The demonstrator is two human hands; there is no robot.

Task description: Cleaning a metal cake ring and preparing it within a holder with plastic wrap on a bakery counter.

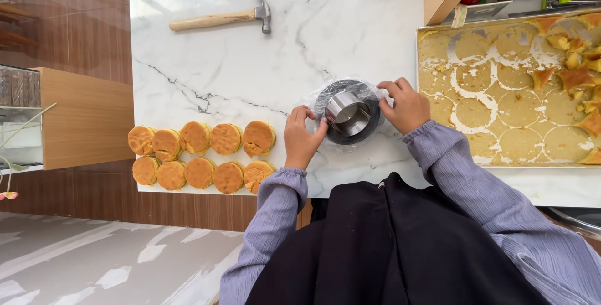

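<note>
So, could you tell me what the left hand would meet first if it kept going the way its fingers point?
Probably the metal ring mould: the left hand points up and right at the clear plastic film around it, which its fingertips already seem to pinch.

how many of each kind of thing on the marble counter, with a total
cake rounds: 10, in two rows of 5
hammer: 1
metal ring: 1, held by left hand and right hand
baking tray: 1
total: 13
</note>
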